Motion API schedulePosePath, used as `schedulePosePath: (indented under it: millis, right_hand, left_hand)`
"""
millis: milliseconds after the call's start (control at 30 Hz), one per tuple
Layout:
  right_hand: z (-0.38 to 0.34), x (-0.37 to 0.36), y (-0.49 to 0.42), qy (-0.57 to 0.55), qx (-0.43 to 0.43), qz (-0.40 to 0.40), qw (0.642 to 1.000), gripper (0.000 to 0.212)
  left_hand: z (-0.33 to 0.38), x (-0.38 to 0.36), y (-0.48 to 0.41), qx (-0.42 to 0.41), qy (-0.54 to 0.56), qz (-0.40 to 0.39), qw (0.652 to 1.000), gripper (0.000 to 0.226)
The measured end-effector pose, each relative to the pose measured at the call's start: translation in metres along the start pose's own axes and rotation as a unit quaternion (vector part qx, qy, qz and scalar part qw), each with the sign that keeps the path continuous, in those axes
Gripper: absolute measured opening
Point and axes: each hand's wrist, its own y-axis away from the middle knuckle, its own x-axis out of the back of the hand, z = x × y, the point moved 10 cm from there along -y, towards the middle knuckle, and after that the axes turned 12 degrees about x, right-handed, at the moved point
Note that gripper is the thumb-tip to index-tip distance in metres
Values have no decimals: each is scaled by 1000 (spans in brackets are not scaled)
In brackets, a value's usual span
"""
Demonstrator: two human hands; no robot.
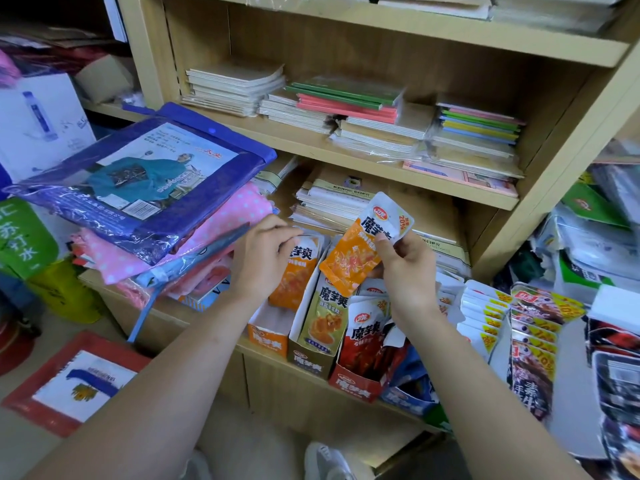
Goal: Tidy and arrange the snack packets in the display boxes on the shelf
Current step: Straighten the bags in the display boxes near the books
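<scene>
Right hand grip pinched shut on loose orange packet, held above the boxes | left hand grip curled on boxed packet in orange box | packet looks light, soft, slippery: best held by its flat edge | hands hide box backs; far right packets blurry

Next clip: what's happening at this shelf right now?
A person is sorting snack packets into display boxes on the lower shelf. The right hand pinches a loose orange packet, lifted above the boxes. The left hand curls its fingers over the tops of the standing packets in the orange box. Beside it, the green box and red box hold their own packets.
</scene>
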Motion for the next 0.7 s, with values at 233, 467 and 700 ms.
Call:
schedulePosePath:
  millis: [233,467,700]
  right_hand:
    - [-5,-4,1,-4,19,-22,1000,4]
    - [-23,-34,2,-101,37,-66,992,17]
    - [-36,-87,2,47,137,-170,975,12]
  left_hand:
    - [-18,-24,4,42,-6,-80,996,33]
    - [-44,1,1,150,194,-96,965,30]
    - [-55,24,14,195,270,-133,934,21]
